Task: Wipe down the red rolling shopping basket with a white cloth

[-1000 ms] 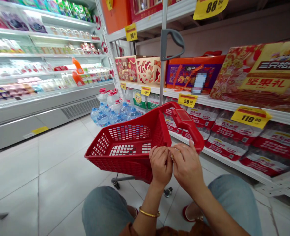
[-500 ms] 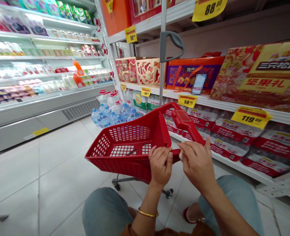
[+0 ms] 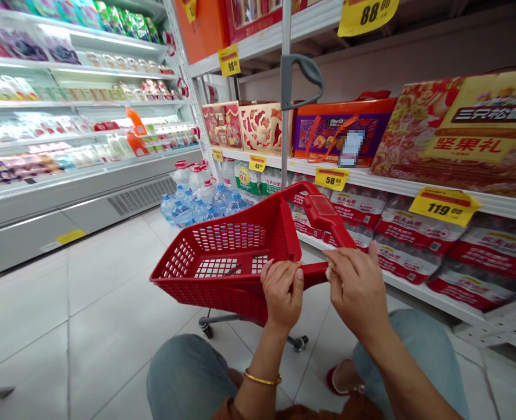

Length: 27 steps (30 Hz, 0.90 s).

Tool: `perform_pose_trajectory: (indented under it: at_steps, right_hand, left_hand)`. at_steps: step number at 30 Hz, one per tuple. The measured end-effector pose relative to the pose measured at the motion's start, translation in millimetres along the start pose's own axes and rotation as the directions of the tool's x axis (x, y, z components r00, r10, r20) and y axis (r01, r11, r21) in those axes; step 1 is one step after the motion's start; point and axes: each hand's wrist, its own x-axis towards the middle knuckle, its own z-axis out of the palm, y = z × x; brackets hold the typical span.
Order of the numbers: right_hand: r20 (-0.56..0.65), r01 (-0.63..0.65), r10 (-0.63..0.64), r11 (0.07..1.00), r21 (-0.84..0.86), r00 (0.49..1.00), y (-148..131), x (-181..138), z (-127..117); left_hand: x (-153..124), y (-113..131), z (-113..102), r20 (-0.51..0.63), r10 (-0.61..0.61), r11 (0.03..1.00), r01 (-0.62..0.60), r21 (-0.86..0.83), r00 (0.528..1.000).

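Note:
A red plastic shopping cart (image 3: pixel 223 291) with a perforated basket stands before my knees, its handle (image 3: pixel 330 219) toward the right. My left hand (image 3: pixel 283 294) is closed over the near top rim of the basket, thumb in front. At the near corner of the handle, my right hand (image 3: pixel 356 286) is closed with its fingers curled over the red bar. A small pale spot shows between its fingertips; I cannot make out what it is. Something small and dark lies on the basket floor, too small to name.
Beyond the cart, large water bottles (image 3: pixel 205 201) stand on the tiled floor (image 3: pixel 109 326). On the right, a shelf holds gift boxes (image 3: pixel 459 140) above wrapped packs of bottled water (image 3: pixel 406 251). A lit refrigerated case (image 3: pixel 65 192) is at the left. A grey hook-shaped handle (image 3: pixel 301 81) hangs on a pole.
My right hand has slid a little to the right along the cart's bar, baring more of it between my hands. My left hand keeps its hold on the rim. The view has shifted slightly.

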Motion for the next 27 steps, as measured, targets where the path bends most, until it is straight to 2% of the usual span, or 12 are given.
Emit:
perform_pose_trajectory:
  at_steps: [6, 10, 13, 20, 27]
  right_hand:
    - [0.048, 0.073, -0.077, 0.993, 0.089, 0.996, -30, -6, 15]
    - [0.044, 0.090, -0.095, 0.990, 0.110, 0.994, -36, -9, 21]
    - [0.052, 0.094, -0.100, 0.990, 0.105, 0.994, -32, -7, 16]
    - [0.088, 0.018, -0.023, 0.998, 0.060, 0.996, -12, -1, -2]
    - [0.028, 0.022, -0.029, 0.974, 0.225, 0.999, 18, 4, -4]
  left_hand:
    - [-1, -4, 0, -0.017, 0.015, 1.000, -0.015, 0.013, 1.000]
    - [-2, -6, -1, -0.020, 0.035, 0.999, -0.035, 0.025, 0.999]
    - [-1, -5, -3, -0.007, 0.031, 0.999, -0.031, 0.020, 0.999]
    - [1, -3, -7, 0.009, 0.015, 1.000, -0.015, 0.016, 1.000]
    - [2, -7, -10, -0.016, 0.007, 1.000, -0.007, -0.009, 1.000]
